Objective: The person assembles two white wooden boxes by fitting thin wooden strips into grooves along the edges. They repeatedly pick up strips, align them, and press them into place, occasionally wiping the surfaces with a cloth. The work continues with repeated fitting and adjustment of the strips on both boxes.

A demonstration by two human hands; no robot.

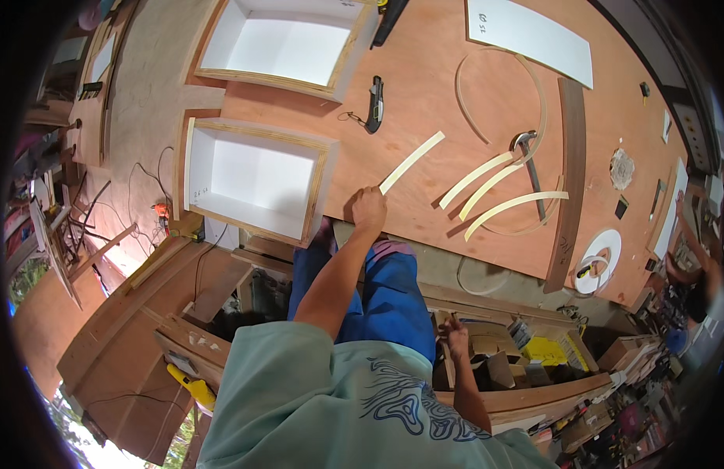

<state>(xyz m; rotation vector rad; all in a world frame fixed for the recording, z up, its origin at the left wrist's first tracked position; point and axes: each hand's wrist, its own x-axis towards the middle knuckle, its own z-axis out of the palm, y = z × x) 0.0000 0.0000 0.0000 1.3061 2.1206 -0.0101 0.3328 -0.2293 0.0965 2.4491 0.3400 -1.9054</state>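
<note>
My left hand is closed on the near end of a pale edge-banding strip at the table's near edge. The strip lies slanted on the brown wooden table. Lower right, beside an open wooden compartment, my right hand has its fingers curled; what they hold, if anything, is too small to make out. Several more pale strips lie right of my left hand. A claw hammer rests partly under them. Farther off is a black utility knife with a cord loop.
Two white-lined wooden boxes stand left. A long brown board, a coiled strip, a white panel and a white roll lie right. The cluttered compartment is beside me. Another person is far right.
</note>
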